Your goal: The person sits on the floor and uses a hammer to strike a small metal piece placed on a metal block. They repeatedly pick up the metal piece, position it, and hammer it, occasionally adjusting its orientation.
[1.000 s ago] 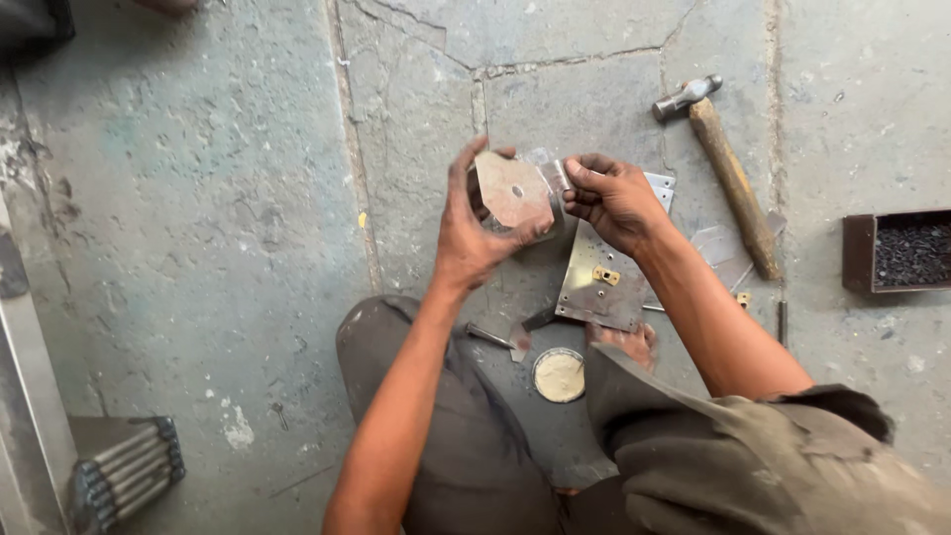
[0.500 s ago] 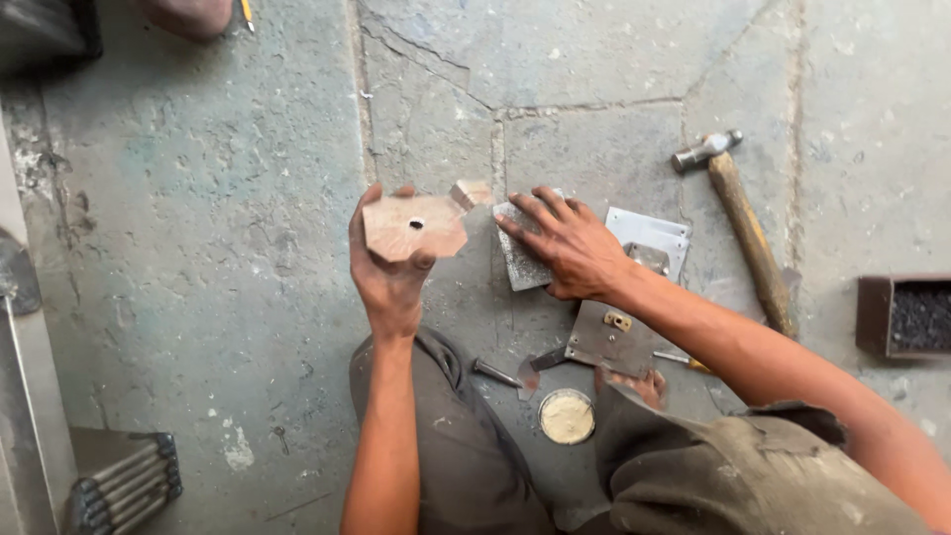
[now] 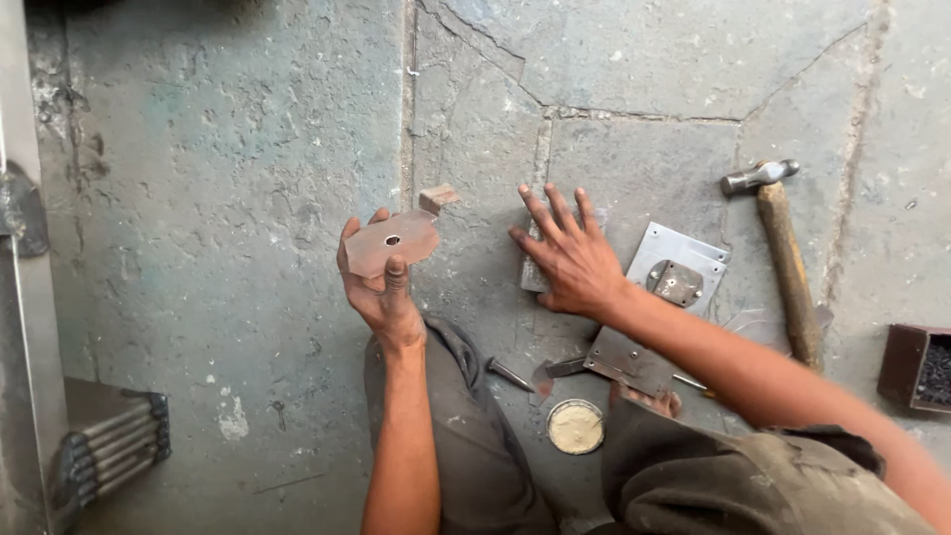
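My left hand [image 3: 379, 287] holds up a flat rusty metal plate [image 3: 394, 241] with a small hole in its middle, thumb on top and fingers behind it. My right hand [image 3: 568, 256] lies flat, fingers spread, on a small grey metal piece [image 3: 530, 274] on the stone floor. Just right of that hand lies a square steel plate [image 3: 679, 266] with a small latch part on it. A darker steel plate [image 3: 629, 360] rests near my knees.
A hammer [image 3: 783, 253] with a wooden handle lies at the right. A dark box [image 3: 916, 365] of small parts is at the right edge. A round tin [image 3: 576, 426] sits between my knees, a bolt [image 3: 508, 374] beside it. A metal rack [image 3: 114, 441] is lower left.
My left hand carried the rusty plate leftward, away from the right hand. My right hand let go and came down flat on the grey piece on the floor.
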